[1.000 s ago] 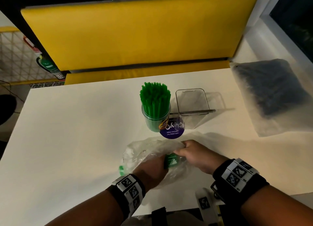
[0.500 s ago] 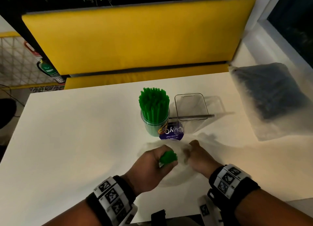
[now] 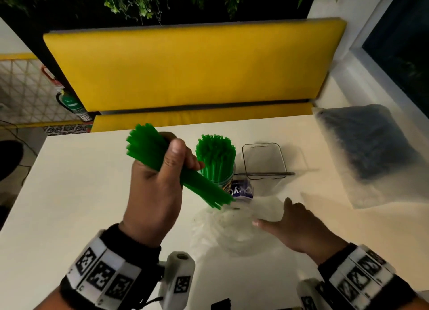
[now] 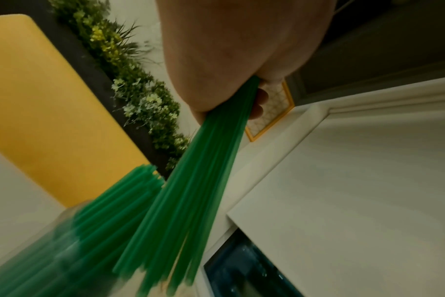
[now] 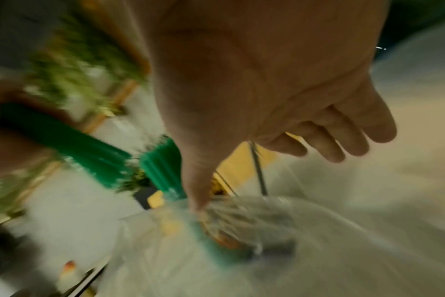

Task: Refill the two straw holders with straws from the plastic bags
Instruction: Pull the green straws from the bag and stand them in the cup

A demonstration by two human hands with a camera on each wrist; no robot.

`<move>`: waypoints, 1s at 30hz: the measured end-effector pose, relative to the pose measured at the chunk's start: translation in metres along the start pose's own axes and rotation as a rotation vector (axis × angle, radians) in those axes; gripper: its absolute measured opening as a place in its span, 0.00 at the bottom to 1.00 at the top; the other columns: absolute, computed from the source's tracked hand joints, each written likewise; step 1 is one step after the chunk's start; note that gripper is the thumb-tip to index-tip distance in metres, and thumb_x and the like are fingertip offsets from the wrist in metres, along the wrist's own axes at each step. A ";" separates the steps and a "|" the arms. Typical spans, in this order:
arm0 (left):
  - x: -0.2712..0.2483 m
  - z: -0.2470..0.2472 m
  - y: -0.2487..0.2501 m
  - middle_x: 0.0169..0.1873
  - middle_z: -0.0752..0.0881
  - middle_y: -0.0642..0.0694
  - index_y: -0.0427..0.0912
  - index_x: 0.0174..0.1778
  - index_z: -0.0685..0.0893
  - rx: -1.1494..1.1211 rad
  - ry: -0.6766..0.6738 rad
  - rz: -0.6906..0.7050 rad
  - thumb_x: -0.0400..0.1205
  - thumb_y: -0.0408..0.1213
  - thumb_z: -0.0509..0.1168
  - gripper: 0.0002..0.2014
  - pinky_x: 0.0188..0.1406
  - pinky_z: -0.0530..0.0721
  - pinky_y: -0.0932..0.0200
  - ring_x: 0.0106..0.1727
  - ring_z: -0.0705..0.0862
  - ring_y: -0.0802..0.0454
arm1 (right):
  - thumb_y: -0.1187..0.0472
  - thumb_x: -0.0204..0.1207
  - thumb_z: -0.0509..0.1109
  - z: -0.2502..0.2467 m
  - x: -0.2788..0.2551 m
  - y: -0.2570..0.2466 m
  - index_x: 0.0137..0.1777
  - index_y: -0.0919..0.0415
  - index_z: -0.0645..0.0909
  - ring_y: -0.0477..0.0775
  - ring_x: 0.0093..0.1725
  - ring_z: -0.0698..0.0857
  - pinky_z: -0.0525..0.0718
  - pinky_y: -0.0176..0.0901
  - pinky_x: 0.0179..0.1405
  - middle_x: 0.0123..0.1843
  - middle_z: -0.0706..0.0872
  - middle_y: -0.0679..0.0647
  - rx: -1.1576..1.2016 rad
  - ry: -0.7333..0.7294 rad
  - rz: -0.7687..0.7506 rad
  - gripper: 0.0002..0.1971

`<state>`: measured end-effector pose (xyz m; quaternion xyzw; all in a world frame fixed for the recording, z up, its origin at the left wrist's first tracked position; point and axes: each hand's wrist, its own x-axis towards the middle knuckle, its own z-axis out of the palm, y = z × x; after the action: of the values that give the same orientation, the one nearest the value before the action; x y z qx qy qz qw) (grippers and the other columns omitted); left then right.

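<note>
My left hand grips a bundle of green straws and holds it tilted in the air, its lower ends just above the crumpled clear bag. The left wrist view shows the same bundle fanning out from my fist. A round holder packed with green straws stands behind it. To its right stands an empty clear rectangular holder with one dark straw across its rim. My right hand rests on the bag with fingers straight.
A large bag of black straws lies at the table's right side. A yellow bench runs behind the white table. The table's left half is bare.
My left hand has pulled the green straw bundle out of the clear bag and lifted it up and to the left. My right hand has let go of the bag's mouth and spread on it.
</note>
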<state>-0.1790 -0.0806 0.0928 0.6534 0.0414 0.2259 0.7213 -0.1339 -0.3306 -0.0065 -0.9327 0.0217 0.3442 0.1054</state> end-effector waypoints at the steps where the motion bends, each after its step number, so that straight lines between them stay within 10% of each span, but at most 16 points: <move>1: 0.003 0.001 0.007 0.31 0.78 0.46 0.53 0.38 0.80 -0.008 0.006 0.025 0.84 0.55 0.65 0.13 0.47 0.82 0.29 0.36 0.80 0.40 | 0.18 0.61 0.58 -0.006 -0.009 -0.002 0.78 0.57 0.66 0.60 0.69 0.77 0.78 0.51 0.63 0.71 0.77 0.58 -0.120 0.083 -0.067 0.53; 6: 0.023 0.012 0.024 0.29 0.78 0.48 0.51 0.34 0.79 0.086 0.004 0.140 0.87 0.50 0.62 0.15 0.40 0.83 0.35 0.33 0.79 0.37 | 0.42 0.81 0.57 -0.007 -0.028 -0.053 0.63 0.44 0.76 0.54 0.51 0.87 0.83 0.46 0.47 0.54 0.87 0.48 -0.069 0.417 -0.526 0.15; 11: 0.050 0.036 -0.002 0.25 0.78 0.41 0.36 0.38 0.78 0.250 0.014 0.126 0.88 0.41 0.62 0.16 0.30 0.78 0.60 0.27 0.79 0.50 | 0.49 0.82 0.59 0.016 0.018 -0.094 0.62 0.50 0.76 0.63 0.42 0.87 0.73 0.43 0.35 0.49 0.85 0.56 -0.083 0.515 -0.614 0.13; 23: 0.099 0.031 -0.046 0.19 0.75 0.56 0.44 0.43 0.74 0.171 0.300 0.072 0.88 0.40 0.64 0.09 0.27 0.77 0.51 0.21 0.74 0.54 | 0.51 0.87 0.56 0.017 0.038 -0.099 0.59 0.54 0.75 0.58 0.44 0.87 0.78 0.47 0.33 0.52 0.83 0.53 -0.135 0.470 -0.630 0.10; 30: 0.089 0.035 -0.062 0.30 0.80 0.36 0.42 0.46 0.77 0.315 0.180 0.149 0.86 0.44 0.66 0.09 0.31 0.78 0.53 0.30 0.79 0.40 | 0.53 0.86 0.56 0.014 0.041 -0.102 0.57 0.55 0.75 0.59 0.47 0.87 0.76 0.47 0.34 0.51 0.83 0.54 -0.156 0.451 -0.657 0.10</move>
<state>-0.0703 -0.0819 0.0593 0.7367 0.0922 0.3268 0.5847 -0.0999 -0.2264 -0.0247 -0.9473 -0.2810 0.0797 0.1313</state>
